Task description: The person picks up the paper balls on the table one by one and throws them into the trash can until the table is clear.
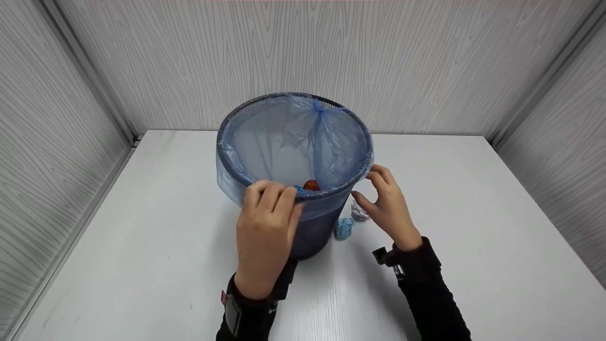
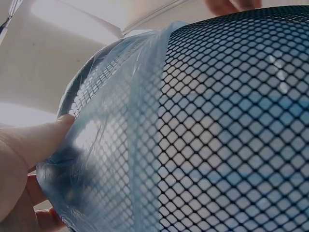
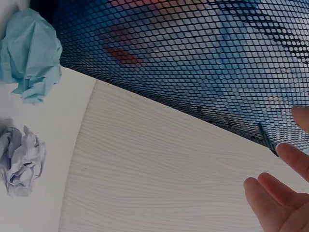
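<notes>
A dark mesh wastebasket (image 1: 310, 239) stands on the white table, lined with a translucent blue bag (image 1: 341, 151) folded over its rim. The bag is gathered into a knot (image 1: 319, 110) at the far side. My left hand (image 1: 264, 232) grips the near rim through the bag; in the left wrist view its thumb (image 2: 58, 125) presses on the film. At the basket's right side, my right hand (image 1: 390, 206) has its fingertips right by the rim, thumb spread apart. Inside lie an orange-red crumpled piece (image 1: 311, 185) and a bit of blue (image 1: 299, 188), partly hidden by the rim.
Beside the basket's base, on the right, lie a light blue crumpled paper ball (image 3: 31, 55) and a whitish crumpled paper ball (image 3: 21, 162). Wood-grain panels (image 1: 426, 66) enclose the table (image 1: 142, 237) at the back and on both sides.
</notes>
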Demonstrator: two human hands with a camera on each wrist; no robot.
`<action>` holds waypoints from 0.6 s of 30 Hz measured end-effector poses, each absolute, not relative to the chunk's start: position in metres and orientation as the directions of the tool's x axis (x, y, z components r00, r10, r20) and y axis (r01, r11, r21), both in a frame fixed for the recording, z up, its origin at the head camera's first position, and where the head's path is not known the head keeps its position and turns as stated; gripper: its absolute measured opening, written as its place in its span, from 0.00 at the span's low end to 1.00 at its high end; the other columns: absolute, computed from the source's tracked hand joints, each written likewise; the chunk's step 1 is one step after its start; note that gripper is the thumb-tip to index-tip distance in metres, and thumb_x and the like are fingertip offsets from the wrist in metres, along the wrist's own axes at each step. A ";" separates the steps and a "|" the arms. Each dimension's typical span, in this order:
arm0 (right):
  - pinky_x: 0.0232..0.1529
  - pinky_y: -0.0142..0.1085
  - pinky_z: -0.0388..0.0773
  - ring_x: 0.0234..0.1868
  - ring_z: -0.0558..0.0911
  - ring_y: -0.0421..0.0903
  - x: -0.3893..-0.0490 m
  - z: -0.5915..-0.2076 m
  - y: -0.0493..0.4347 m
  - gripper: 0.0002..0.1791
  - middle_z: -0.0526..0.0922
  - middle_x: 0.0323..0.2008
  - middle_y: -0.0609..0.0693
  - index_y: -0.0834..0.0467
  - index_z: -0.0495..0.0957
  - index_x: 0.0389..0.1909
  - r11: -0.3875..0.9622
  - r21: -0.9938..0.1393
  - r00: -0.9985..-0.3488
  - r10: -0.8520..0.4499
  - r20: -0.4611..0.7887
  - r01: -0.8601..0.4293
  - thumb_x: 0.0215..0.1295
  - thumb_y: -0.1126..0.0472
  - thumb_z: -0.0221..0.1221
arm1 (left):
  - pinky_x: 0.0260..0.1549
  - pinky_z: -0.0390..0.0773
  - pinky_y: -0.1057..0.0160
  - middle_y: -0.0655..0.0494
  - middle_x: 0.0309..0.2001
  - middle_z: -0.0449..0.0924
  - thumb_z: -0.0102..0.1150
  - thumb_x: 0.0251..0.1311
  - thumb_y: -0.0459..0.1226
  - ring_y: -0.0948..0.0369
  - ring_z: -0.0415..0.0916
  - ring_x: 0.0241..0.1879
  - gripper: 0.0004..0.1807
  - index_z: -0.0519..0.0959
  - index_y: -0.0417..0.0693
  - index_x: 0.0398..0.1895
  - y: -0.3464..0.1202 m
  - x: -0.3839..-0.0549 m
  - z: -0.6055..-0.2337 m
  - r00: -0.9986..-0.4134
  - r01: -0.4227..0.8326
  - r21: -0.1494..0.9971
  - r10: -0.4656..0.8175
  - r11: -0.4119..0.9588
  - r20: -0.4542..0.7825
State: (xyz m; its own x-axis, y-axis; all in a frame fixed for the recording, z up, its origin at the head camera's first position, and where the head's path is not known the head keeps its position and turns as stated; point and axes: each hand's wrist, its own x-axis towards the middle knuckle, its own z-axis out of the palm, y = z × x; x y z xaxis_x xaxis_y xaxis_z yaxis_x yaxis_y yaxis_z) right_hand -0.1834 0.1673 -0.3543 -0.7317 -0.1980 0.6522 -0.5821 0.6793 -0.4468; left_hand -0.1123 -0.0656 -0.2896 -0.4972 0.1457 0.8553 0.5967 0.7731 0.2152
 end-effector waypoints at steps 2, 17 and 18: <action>0.46 0.43 0.69 0.48 0.71 0.49 -0.187 -0.360 0.170 0.25 0.69 0.48 0.56 0.62 0.71 0.50 0.713 -0.444 -0.778 -0.228 0.586 -0.543 0.49 0.67 0.63 | 0.38 0.72 0.61 0.49 0.32 0.72 0.64 0.47 0.35 0.52 0.66 0.40 0.10 0.77 0.39 0.32 -0.066 -0.112 -0.290 -0.498 0.596 0.215 0.146 0.773 0.855; 0.48 0.46 0.66 0.49 0.70 0.58 -0.208 -0.398 0.184 0.22 0.71 0.47 0.61 0.67 0.72 0.46 0.821 -0.445 -0.933 -0.340 0.120 -0.357 0.49 0.63 0.62 | 0.38 0.73 0.61 0.49 0.32 0.73 0.64 0.47 0.34 0.52 0.66 0.39 0.10 0.77 0.39 0.31 -0.065 -0.113 -0.291 -0.489 0.600 0.213 0.143 0.771 0.861; 0.48 0.46 0.67 0.48 0.71 0.58 -0.208 -0.399 0.185 0.22 0.71 0.47 0.61 0.67 0.72 0.46 0.822 -0.449 -0.934 -0.343 0.101 -0.351 0.49 0.63 0.61 | 0.38 0.73 0.61 0.49 0.32 0.73 0.64 0.47 0.34 0.52 0.66 0.39 0.10 0.77 0.38 0.31 -0.066 -0.113 -0.291 -0.488 0.601 0.213 0.143 0.771 0.861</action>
